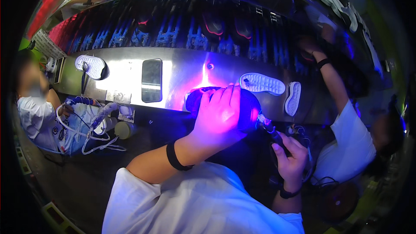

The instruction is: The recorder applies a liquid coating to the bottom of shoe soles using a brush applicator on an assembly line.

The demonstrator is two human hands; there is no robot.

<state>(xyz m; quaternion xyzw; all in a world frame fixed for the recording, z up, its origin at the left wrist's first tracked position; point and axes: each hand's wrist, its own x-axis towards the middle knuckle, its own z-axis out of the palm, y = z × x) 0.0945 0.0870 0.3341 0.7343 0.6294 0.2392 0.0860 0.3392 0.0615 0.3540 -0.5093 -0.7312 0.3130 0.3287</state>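
My left hand (219,115) lies across a dark shoe upper (250,106), its fingers wrapped over the top under pink and blue light. In my right hand (292,158) is a dark-handled brush (274,134), gripped between thumb and fingers. Its pale tip meets or nearly touches the end of the shoe upper on the right; the exact contact is hard to make out. Just beyond the upper, a white shoe sole (262,83) rests on the metal bench, and a second white sole (294,99) stands to its right.
The metal bench (175,78) holds a phone (151,80) and, at left, another white sole (90,66) with a dark tool across it. Behind runs a conveyor with blue racks (167,34) carrying dark shoes. Co-workers sit at left (37,121) and right (346,147). Pale hoses (89,136) hang at left.
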